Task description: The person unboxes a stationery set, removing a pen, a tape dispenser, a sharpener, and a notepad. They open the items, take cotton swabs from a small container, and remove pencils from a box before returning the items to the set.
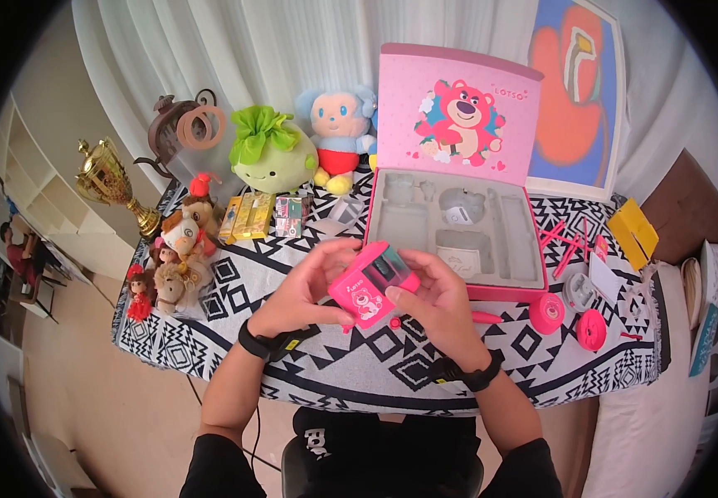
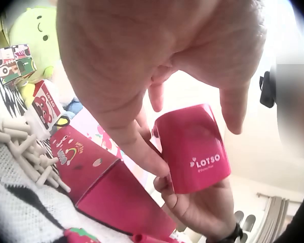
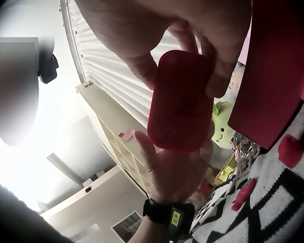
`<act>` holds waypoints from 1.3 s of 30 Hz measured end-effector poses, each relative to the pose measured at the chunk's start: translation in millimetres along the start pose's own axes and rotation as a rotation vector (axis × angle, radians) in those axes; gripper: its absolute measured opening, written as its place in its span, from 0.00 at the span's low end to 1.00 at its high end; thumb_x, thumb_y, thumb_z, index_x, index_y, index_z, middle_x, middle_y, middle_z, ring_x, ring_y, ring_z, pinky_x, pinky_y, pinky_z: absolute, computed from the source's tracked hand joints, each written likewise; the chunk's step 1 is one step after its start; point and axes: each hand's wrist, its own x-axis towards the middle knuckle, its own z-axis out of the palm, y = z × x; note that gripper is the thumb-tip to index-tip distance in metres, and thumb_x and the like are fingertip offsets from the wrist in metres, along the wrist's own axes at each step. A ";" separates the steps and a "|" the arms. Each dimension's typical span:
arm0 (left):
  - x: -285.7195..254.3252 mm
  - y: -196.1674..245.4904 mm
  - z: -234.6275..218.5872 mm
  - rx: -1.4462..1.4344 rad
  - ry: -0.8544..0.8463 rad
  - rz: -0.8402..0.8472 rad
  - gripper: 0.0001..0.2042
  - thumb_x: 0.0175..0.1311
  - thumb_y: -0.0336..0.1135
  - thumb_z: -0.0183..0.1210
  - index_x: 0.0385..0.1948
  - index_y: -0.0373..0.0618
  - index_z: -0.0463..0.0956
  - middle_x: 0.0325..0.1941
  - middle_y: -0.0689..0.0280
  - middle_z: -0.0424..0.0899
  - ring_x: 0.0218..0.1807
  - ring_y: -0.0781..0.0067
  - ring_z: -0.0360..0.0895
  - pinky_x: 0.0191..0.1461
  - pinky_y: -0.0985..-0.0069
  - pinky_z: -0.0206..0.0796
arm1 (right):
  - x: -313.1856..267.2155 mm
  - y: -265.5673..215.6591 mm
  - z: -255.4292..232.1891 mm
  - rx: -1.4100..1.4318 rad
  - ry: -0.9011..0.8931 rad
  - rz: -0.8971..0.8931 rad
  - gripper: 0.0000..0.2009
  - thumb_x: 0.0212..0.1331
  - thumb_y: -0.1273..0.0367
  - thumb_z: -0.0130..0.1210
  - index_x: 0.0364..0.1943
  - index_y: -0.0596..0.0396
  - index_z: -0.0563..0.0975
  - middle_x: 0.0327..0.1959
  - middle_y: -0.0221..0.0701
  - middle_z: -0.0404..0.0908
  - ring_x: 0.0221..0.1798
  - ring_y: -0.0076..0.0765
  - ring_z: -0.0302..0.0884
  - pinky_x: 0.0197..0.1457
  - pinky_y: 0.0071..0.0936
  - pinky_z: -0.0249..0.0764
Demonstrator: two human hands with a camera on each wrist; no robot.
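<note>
A pink rounded case (image 1: 373,285) with a bear picture and a dark glossy window is held up between both hands, above the table's near side. My left hand (image 1: 305,290) grips its left side, thumb at the lower corner. From the right, my right hand (image 1: 442,307) holds it with the thumb on the front face. The left wrist view shows the case's side (image 2: 195,152) lettered "LOTSO". In the right wrist view a plain face (image 3: 181,101) is turned to the camera, with fingers at its edges.
An open pink gift box (image 1: 462,290) with a grey moulded tray (image 1: 406,228) stands behind the hands. Pink rolls (image 1: 547,313), pens and a yellow box (image 1: 632,233) lie right. Plush toys (image 1: 274,158), small boxes (image 1: 251,216) and a gold trophy (image 1: 110,178) stand left and behind.
</note>
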 end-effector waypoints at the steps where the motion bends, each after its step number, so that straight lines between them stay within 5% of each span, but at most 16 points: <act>1: -0.6 1.5 7.6 0.023 0.021 -0.062 0.48 0.51 0.21 0.77 0.76 0.45 0.57 0.69 0.61 0.74 0.66 0.71 0.75 0.72 0.69 0.67 | 0.0 2.6 -0.8 -0.016 0.012 0.023 0.27 0.63 0.75 0.69 0.65 0.68 0.71 0.55 0.38 0.82 0.56 0.28 0.81 0.57 0.28 0.81; 12: -1.3 6.1 2.9 0.016 0.079 -0.053 0.46 0.52 0.23 0.77 0.75 0.42 0.61 0.69 0.61 0.77 0.68 0.72 0.75 0.72 0.69 0.67 | 0.9 4.1 -2.7 -0.231 0.051 -0.062 0.23 0.63 0.70 0.69 0.60 0.65 0.76 0.47 0.39 0.85 0.47 0.28 0.85 0.50 0.26 0.82; 15: -0.9 4.5 -3.9 0.052 0.107 -0.049 0.43 0.54 0.24 0.76 0.75 0.42 0.62 0.67 0.61 0.79 0.65 0.73 0.77 0.71 0.70 0.68 | 4.6 2.9 -8.5 -0.253 0.111 -0.095 0.18 0.63 0.70 0.68 0.53 0.64 0.80 0.42 0.36 0.85 0.42 0.26 0.85 0.46 0.25 0.81; 17: 1.8 6.7 -7.6 0.075 0.119 -0.045 0.42 0.55 0.24 0.75 0.74 0.43 0.63 0.66 0.62 0.79 0.64 0.73 0.77 0.70 0.70 0.69 | 5.7 -0.6 -14.8 -0.542 0.199 -0.269 0.08 0.63 0.73 0.66 0.43 0.63 0.83 0.34 0.33 0.85 0.34 0.23 0.83 0.38 0.23 0.78; 21: 12.6 23.9 -8.0 0.141 0.183 -0.063 0.40 0.58 0.24 0.73 0.74 0.44 0.64 0.65 0.62 0.79 0.63 0.73 0.77 0.69 0.71 0.69 | 3.9 -11.6 -21.5 -0.542 0.298 -0.224 0.04 0.63 0.74 0.64 0.34 0.62 0.82 0.28 0.31 0.84 0.27 0.23 0.80 0.31 0.24 0.74; 24: 24.6 32.2 -8.2 0.202 0.208 -0.053 0.39 0.58 0.22 0.72 0.73 0.44 0.64 0.65 0.62 0.79 0.64 0.73 0.77 0.69 0.71 0.68 | 1.8 -15.8 -21.8 -0.517 0.249 -0.220 0.04 0.62 0.74 0.64 0.32 0.60 0.81 0.25 0.31 0.82 0.24 0.25 0.79 0.28 0.25 0.73; 31: 64.3 47.5 2.9 0.380 0.103 -0.122 0.39 0.56 0.23 0.70 0.73 0.45 0.64 0.67 0.63 0.75 0.65 0.70 0.75 0.69 0.70 0.69 | -10.1 -10.1 -6.0 -0.576 -0.274 -0.424 0.04 0.59 0.72 0.66 0.31 0.56 0.82 0.23 0.31 0.79 0.21 0.31 0.76 0.26 0.29 0.70; 39: 132.0 47.2 46.6 0.503 -0.187 -0.152 0.36 0.60 0.23 0.69 0.73 0.45 0.66 0.73 0.65 0.71 0.72 0.70 0.68 0.75 0.68 0.63 | -12.0 -7.7 2.3 -0.535 -0.183 -0.629 0.05 0.57 0.73 0.67 0.28 0.56 0.82 0.22 0.30 0.80 0.20 0.31 0.77 0.24 0.31 0.70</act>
